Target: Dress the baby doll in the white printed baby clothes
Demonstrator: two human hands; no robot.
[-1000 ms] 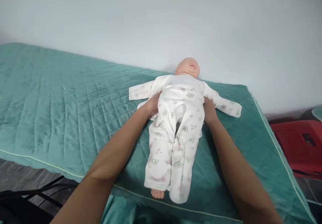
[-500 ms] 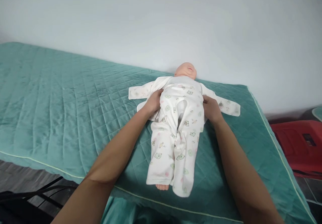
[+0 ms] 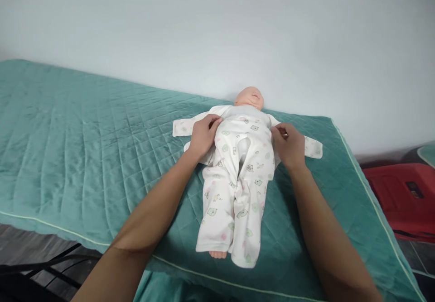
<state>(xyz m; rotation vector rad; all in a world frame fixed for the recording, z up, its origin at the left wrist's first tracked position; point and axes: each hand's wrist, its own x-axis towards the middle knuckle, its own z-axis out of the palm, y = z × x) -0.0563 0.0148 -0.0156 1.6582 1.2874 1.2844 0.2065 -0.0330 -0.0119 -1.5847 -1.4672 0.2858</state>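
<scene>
A baby doll (image 3: 249,97) lies on its back on a green quilted cover (image 3: 102,157), head toward the wall. It wears white printed baby pants (image 3: 249,170) pulled high over the torso, with an opening at the crotch. A matching white jacket (image 3: 185,127) is spread beneath it, sleeves out to both sides. My left hand (image 3: 205,134) pinches the pants' waistband at the left side of the picture. On the opposite side my right hand (image 3: 289,146) has thumb and fingers closed at the waistband's edge. Toes show below one pant leg; the other foot is hidden.
A pale wall (image 3: 217,35) rises directly behind the cover. Beyond the right edge is a red plastic object (image 3: 404,198). Dark metal bars (image 3: 57,266) stand at the lower left, over a grey floor (image 3: 20,238).
Both hands have come up from beside the doll's hips to the waistband, their backs now turned more upward. The doll and clothes lie nearly as before; the view has shifted slightly.
</scene>
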